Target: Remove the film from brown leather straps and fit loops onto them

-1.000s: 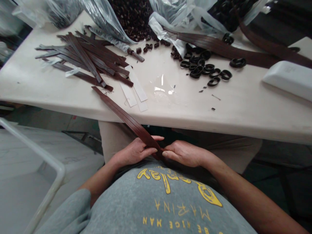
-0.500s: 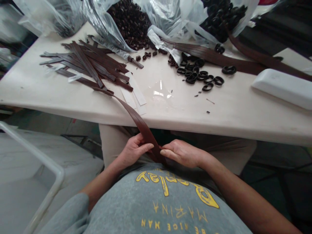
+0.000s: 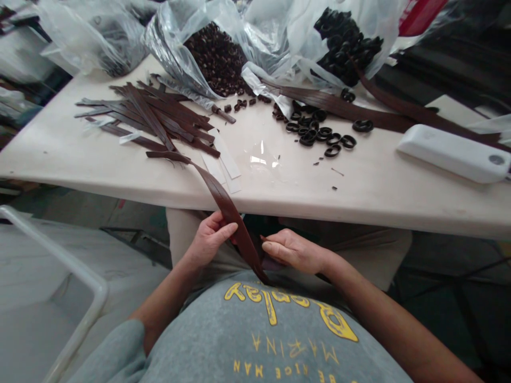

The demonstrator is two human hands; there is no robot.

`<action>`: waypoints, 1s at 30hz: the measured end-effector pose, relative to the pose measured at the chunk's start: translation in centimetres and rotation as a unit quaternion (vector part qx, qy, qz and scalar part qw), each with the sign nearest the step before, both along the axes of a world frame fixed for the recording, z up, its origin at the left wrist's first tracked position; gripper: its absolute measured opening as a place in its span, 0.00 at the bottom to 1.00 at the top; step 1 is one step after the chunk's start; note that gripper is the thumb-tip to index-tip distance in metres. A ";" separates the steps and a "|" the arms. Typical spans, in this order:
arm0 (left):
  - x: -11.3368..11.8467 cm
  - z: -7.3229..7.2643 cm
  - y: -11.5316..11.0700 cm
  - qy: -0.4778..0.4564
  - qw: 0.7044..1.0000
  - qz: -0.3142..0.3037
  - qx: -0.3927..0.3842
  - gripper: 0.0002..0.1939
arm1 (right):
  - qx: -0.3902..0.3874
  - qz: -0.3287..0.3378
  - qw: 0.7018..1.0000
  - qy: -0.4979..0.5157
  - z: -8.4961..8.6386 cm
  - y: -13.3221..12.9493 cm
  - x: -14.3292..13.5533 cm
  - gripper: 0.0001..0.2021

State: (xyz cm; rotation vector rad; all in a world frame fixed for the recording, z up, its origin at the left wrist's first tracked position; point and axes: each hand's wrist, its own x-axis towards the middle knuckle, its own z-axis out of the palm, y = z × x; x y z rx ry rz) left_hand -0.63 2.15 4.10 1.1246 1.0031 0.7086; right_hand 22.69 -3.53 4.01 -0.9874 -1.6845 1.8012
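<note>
A long brown leather strap [image 3: 227, 205] runs from the table over its front edge and down to my lap. My left hand [image 3: 209, 238] pinches the strap by its left edge, thumb on top and fingers behind. Just right of the strap, my right hand [image 3: 293, 249] is closed, apart from the strap's visible face. A small reddish-brown tip pokes out at its thumb and forefinger; what it belongs to is hidden. The strap's near end disappears by the grey shirt. Its far end lies beside a pile of dark brown strips [image 3: 155, 119].
Black loops [image 3: 315, 133] lie loose on the white table [image 3: 359, 197]. Behind them are plastic bags of small brown loops [image 3: 217, 61] and black loops [image 3: 347, 48]. White paper strips [image 3: 227, 154] lie mid-table, a white elongated device [image 3: 451, 151] at right. A white metal rail [image 3: 59, 250] stands at left.
My left hand has slid a little left and up along the strap. The strap has shifted away from my right hand, opening a gap. Its far end has moved clear of the pile.
</note>
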 end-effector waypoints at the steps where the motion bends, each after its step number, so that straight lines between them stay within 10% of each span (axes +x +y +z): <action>1: 0.0 0.1 0.0 -0.002 1.000 -0.002 0.002 0.14 | -0.009 -0.006 1.000 0.014 0.0 0.1 0.0 0.27; 17: 1.0 1.7 0.1 -0.001 0.993 -0.121 -0.002 0.16 | -0.150 0.004 0.965 0.213 -1.3 0.5 -0.6 0.28; 30: 1.7 2.5 -0.5 0.006 0.987 -0.158 -0.020 0.19 | -0.316 0.024 0.834 0.453 -2.6 -0.5 -1.3 0.27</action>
